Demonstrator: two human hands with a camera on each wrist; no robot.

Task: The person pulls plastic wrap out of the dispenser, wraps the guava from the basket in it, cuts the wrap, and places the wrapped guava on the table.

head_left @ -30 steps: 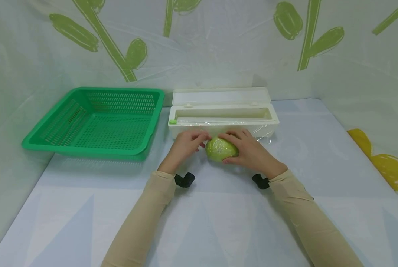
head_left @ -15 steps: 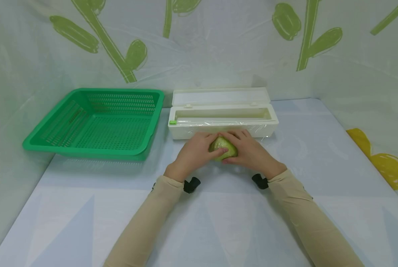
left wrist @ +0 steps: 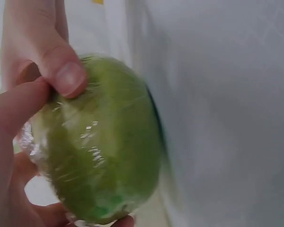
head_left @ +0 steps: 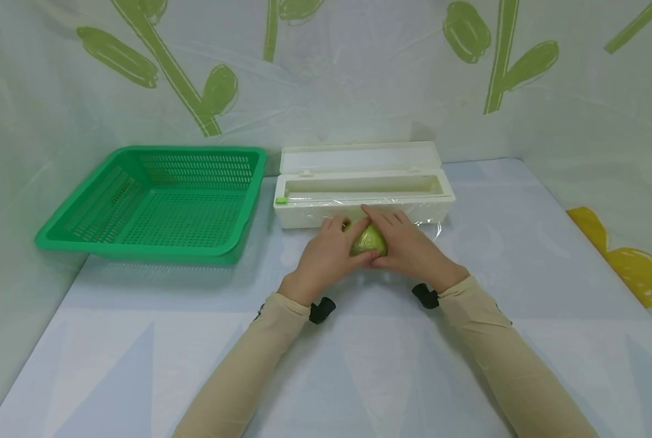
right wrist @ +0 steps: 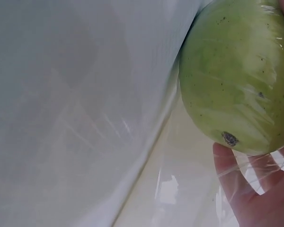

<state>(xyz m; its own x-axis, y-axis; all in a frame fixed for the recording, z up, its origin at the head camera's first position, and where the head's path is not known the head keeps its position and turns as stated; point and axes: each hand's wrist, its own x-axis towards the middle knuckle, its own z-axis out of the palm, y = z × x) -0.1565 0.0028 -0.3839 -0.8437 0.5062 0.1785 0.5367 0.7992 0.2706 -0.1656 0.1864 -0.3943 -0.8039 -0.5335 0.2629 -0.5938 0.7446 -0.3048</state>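
Observation:
A rounded green, mango-like fruit (head_left: 370, 241), wrapped in clear plastic film, rests between both hands at mid-table. From its left side my left hand (head_left: 328, 252) holds it, with the thumb at the near side. My right hand (head_left: 410, 246) grips the right side, and the two thumbs come close together in front. Film wrinkles shine on the fruit (left wrist: 109, 142) in the left wrist view. In the right wrist view, the fruit (right wrist: 236, 80) shows a dark scar, and film (right wrist: 244, 163) stretches over fingers. Much of the fruit is hidden by the hands in the head view.
Just beyond the hands stands a long white cling film dispenser (head_left: 334, 217) with its lid (head_left: 359, 158) raised; film hangs down its front. A green perforated basket (head_left: 164, 249) sits at the back left. Black wrist-worn pieces (head_left: 322, 310) show under both wrists.
My left hand has moved right, from pinched fingers beside the fruit to holding its left side, turning it slightly. The right hand has kept its grip, its index finger now raised farther back.

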